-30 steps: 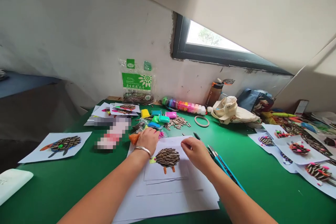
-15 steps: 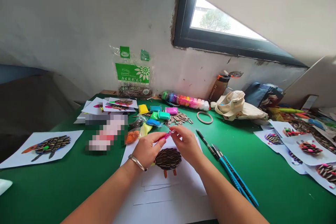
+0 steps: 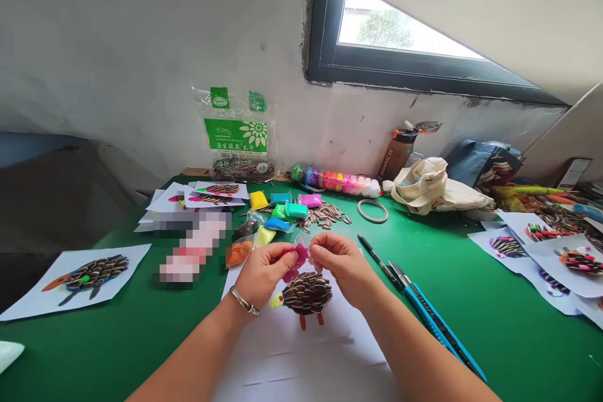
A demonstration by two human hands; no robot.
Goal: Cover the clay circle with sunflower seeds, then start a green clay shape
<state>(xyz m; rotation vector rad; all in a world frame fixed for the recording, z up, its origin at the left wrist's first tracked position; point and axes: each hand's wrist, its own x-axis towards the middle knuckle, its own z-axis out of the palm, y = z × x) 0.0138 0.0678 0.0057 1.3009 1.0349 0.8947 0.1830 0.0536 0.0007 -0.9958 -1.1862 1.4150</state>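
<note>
Your hands have come together and lifted higher above the paper since the earlier frame. Your left hand [image 3: 266, 275] and right hand [image 3: 338, 267] now meet in the middle, each in a closed grip, with the fingertips of both pinching a lump of pink modelling clay [image 3: 293, 262] between them (a clear wrapper [image 3: 302, 241] seems to stick up from it, though that is hard to be sure of). The clay hangs just above a sunflower-seed figure [image 3: 307, 293] with orange legs and a yellow-green beak, glued on a sheet of white paper [image 3: 301, 364] that lies on the green tabletop [image 3: 509, 352]. A metal bangle [image 3: 244, 301] circles your left wrist.

Just beside your right hand lie two blue craft knives [image 3: 426, 317]. Ahead of your hands sit colored clay packets [image 3: 282, 210] and a small heap of loose sunflower seeds [image 3: 323, 215], with a row of clay balls [image 3: 334, 180] behind them. More seed pictures lie to the left [image 3: 89, 273] and right [image 3: 581, 262]. A pixelated patch [image 3: 193, 245] hides whatever lies left of your hands.
</note>
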